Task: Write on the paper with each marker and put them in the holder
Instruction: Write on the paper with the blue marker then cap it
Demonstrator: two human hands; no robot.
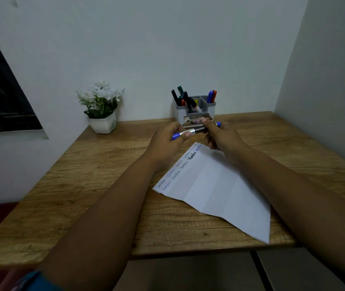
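Holding a blue-capped marker with a black and silver barrel level between both hands, the person has it raised above the far end of the wooden table, just in front of the grey and white plastic holder. The left hand is clenched around the end with the blue cap, thumb pressed on the silver collar; the right hand grips the black barrel, with a blue tip of the marker showing past its fingers. Whether the cap is going on or coming off cannot be told from this view.

The creased white sheet of paper lies flat below the hands, with two rows of handwritten words along its upper left edge, the last one in blue. That suggests this marker's word is already written, so capping is probably the step in hand.

To do it well, keep cap and barrel in one straight line and press them together squarely until seated; an angled push risks crushing the nib or smearing ink on the fingers. Then one hand should carry the marker over the holder, where several markers already stand, and lower it upright into a free compartment rather than dropping it against the others.
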